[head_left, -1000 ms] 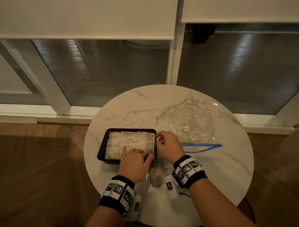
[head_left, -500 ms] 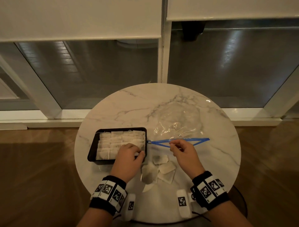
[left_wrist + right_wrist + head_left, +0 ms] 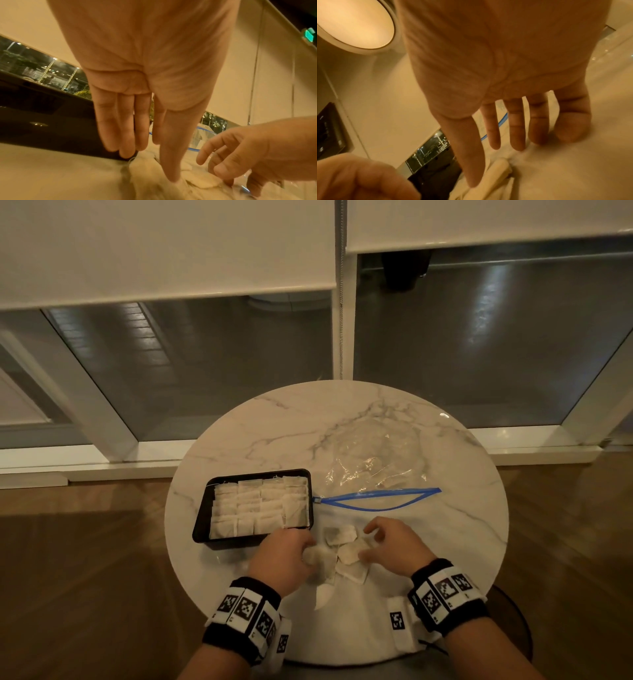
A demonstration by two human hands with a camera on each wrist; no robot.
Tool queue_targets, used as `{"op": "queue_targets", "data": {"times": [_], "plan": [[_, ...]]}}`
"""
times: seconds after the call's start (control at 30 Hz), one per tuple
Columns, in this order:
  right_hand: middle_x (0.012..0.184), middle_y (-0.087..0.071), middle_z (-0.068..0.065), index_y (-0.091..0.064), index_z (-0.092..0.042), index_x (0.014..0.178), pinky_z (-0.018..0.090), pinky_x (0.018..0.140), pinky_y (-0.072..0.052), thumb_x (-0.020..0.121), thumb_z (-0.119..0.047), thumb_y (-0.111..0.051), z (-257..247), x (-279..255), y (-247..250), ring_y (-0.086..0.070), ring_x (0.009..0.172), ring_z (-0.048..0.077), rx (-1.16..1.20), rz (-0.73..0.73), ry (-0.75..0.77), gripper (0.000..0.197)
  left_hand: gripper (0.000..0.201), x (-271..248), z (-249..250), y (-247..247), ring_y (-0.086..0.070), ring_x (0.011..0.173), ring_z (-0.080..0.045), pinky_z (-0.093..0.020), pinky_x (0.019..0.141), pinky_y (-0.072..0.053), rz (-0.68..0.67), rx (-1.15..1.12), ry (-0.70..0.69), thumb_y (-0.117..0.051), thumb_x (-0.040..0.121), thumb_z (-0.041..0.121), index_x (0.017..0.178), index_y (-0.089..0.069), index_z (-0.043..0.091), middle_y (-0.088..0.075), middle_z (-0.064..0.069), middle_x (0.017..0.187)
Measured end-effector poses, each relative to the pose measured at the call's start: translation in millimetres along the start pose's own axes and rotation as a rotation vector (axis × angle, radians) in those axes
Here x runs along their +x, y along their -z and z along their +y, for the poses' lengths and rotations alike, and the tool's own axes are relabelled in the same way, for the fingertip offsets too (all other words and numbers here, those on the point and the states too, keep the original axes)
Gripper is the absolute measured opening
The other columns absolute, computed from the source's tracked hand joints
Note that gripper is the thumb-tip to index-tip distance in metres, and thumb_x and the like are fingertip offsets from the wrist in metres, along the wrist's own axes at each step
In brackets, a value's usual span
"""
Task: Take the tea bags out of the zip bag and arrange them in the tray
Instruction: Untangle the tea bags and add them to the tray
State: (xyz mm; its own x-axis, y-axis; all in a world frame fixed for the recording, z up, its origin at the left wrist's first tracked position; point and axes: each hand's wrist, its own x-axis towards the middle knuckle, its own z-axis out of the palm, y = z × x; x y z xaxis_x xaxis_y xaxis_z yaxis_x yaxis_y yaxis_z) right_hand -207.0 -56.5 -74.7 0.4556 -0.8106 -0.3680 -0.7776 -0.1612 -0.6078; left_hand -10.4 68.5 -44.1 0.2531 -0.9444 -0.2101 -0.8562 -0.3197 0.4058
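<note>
Head view: my left hand (image 3: 284, 556) and right hand (image 3: 394, 546), fingers extended and gripping nothing, flank loose tea bags (image 3: 346, 553) just right of the tray (image 3: 202, 518). Zip bag (image 3: 373, 470) lies beyond them on the counter (image 3: 445, 542).

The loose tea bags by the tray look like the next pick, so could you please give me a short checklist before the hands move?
1. Loose tea bags within reach, between both hands: ok.
2. Left hand free to pick: ok, fingers straight on a bag.
3. Right hand free: ok, holds nothing.
4. Room left in the tray: not ok, rows look full.
5. Zip bag emptied: cannot tell.
</note>
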Motion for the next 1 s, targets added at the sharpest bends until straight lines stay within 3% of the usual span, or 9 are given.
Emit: {"op": "queue_targets", "data": {"times": [0.13, 0.27, 0.4, 0.53, 0.63, 0.73, 0.83, 1.0], "plan": [[0.099, -0.057, -0.008, -0.052, -0.029, 0.098, 0.025, 0.071, -0.047, 0.063, -0.037, -0.091, -8, -4, -7, -0.056, 0.089, 0.01, -0.09, -0.046, -0.024, 0.053, 0.06, -3, 10, -10, -0.059, 0.12, -0.019, -0.036, 0.096, -0.053, -0.118, 0.131, -0.021, -0.079, 0.08, 0.039, 0.135, -0.056, 0.036, -0.064, 0.005, 0.128], [0.101, -0.058, -0.005, -0.046, -0.029, 0.1, 0.037, 0.084, -0.053, 0.056, -0.044, -0.09, -13, -8, -15, -0.057, 0.097, 0.018, -0.172, -0.031, -0.009, 0.064, 0.057, -2, 17, -19, -0.057, 0.117, -0.022, -0.038, 0.092, -0.053, -0.071, 0.211, -0.023, -0.072, 0.082, 0.045, 0.134, -0.052, 0.036, -0.059, 0.003, 0.128], [0.098, -0.06, -0.005, -0.043, -0.03, 0.1, 0.037, 0.084, -0.053, 0.06, -0.037, -0.09, -17, -11, -17, -0.059, 0.095, 0.019, -0.162, -0.029, 0.02, 0.062, 0.054, -3, 23, -25, -0.053, 0.119, -0.024, -0.039, 0.094, -0.052, -0.047, 0.252, -0.022, -0.068, 0.086, 0.045, 0.136, -0.05, 0.033, -0.053, 0.0, 0.134], [0.099, -0.06, -0.006, -0.042, -0.031, 0.104, 0.034, 0.082, -0.053, 0.061, -0.032, -0.091, -18, -12, -16, -0.06, 0.094, 0.018, -0.147, -0.024, 0.034, 0.064, 0.049, -1, 22, -28, -0.053, 0.117, -0.023, -0.038, 0.094, -0.052, -0.022, 0.25, -0.018, -0.067, 0.087, 0.044, 0.131, -0.053, 0.028, -0.053, -0.001, 0.131], [0.096, -0.059, -0.006, -0.043, -0.03, 0.106, 0.025, 0.071, -0.046, 0.065, -0.024, -0.091, -16, -13, -13, -0.059, 0.09, 0.017, -0.112, -0.017, 0.047, 0.063, 0.047, 0, 20, -27, -0.054, 0.112, -0.021, -0.038, 0.093, -0.052, -0.034, 0.215, 0.004, -0.07, 0.084, 0.046, 0.123, -0.053, 0.026, -0.055, 0.0, 0.123], [0.085, -0.06, -0.004, -0.05, -0.028, 0.102, 0.019, 0.059, -0.041, 0.069, -0.01, -0.087, -12, -11, -9, -0.056, 0.073, 0.01, -0.017, -0.025, 0.063, 0.052, 0.034, 0, 20, -24, -0.058, 0.1, -0.018, -0.035, 0.086, -0.053, -0.022, 0.175, 0.012, -0.07, 0.084, 0.045, 0.107, -0.053, 0.027, -0.06, 0.004, 0.109], [0.078, -0.06, -0.003, -0.055, -0.028, 0.095, 0.019, 0.062, -0.046, 0.069, -0.004, -0.084, -9, -10, -4, -0.056, 0.066, 0.01, 0.04, -0.041, 0.082, 0.045, 0.019, 1, 19, -22, -0.061, 0.09, -0.014, -0.035, 0.084, -0.056, -0.007, 0.104, 0.02, -0.065, 0.089, 0.04, 0.1, -0.056, 0.028, -0.063, 0.007, 0.099], [0.083, -0.066, 0.0, -0.058, -0.027, 0.098, 0.025, 0.067, -0.053, 0.071, -0.006, -0.086, -9, -12, 9, -0.061, 0.068, 0.011, 0.156, -0.049, 0.08, 0.045, 0.02, 0, 18, -19, -0.063, 0.097, -0.013, -0.032, 0.086, -0.055, 0.041, -0.014, 0.012, -0.059, 0.095, 0.038, 0.112, -0.065, 0.03, -0.067, 0.008, 0.106]]}}
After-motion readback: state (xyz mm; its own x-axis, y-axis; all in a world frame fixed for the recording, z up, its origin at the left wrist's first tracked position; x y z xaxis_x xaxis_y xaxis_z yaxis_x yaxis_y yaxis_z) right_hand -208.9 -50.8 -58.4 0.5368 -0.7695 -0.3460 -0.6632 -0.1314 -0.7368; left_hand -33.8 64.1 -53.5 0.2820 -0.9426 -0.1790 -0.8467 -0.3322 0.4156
